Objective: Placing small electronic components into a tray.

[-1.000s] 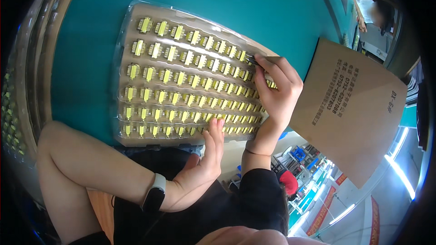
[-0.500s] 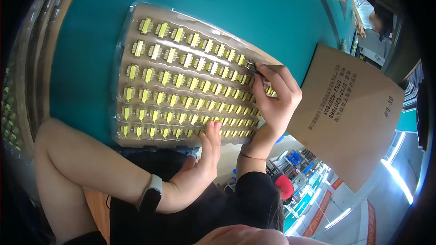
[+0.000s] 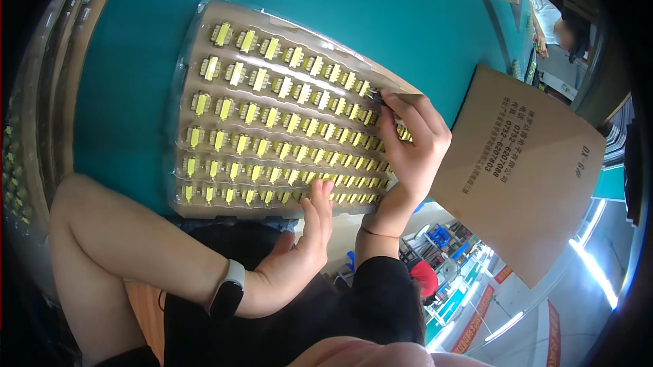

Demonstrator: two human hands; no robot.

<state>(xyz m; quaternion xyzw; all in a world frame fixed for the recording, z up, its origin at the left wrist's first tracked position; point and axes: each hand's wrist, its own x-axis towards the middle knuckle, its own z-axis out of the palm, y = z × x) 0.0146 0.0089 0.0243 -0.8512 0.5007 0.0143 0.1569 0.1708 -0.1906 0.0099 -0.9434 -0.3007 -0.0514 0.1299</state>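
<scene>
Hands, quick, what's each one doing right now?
Left hand: open, fingertips resting on the near edge of the tray of yellow parts, holding nothing.
Right hand: fingers curled, pinching something small at the tray's right side; what it grips cannot be told.

Left hand lies flat, fingers extended; right hand curls, fingertips pinched.

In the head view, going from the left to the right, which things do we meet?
Clear tray of small yellow parts → left hand at the tray's near edge → right hand at the tray's right end → brown cardboard sheet.
</scene>
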